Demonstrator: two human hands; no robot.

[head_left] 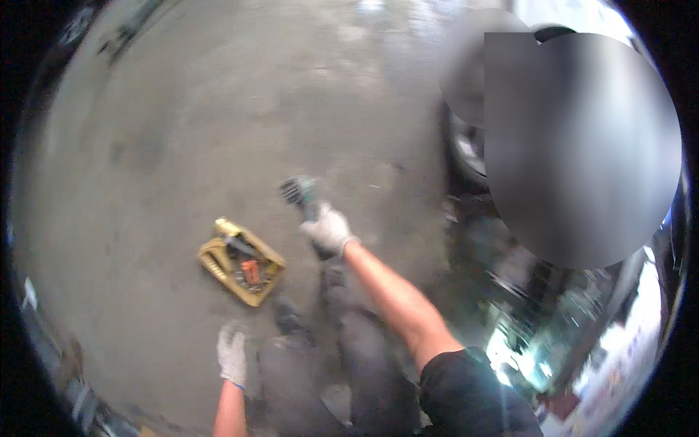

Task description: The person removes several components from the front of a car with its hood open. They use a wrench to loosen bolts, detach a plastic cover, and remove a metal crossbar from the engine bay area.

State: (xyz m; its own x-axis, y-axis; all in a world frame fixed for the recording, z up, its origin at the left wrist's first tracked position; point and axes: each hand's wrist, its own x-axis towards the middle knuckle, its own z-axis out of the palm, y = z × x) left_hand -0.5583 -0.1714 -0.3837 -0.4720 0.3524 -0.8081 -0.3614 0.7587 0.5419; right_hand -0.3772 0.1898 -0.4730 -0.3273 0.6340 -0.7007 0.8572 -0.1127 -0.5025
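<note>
My right hand [329,229], in a pale knit work glove, is closed around the grip of a dark grey and green power tool [297,191]. Its ribbed end points away to the left; motion blur hides its exact kind. Lower left, my left hand [232,355], also gloved, hangs above the floor with its fingers extended and nothing visible in it. Between and ahead of the two hands sits a yellow plastic jug cut open on one side [251,297]. Inside it lie an orange-handled tool [250,272] and several dark and metal tools.
Below me is a grey concrete floor [182,131], with my shoes close behind the yellow jug. At the right stand a vehicle wheel [466,149] and open machinery [542,291] near a bright lamp [510,357]. A large blurred patch covers the upper right.
</note>
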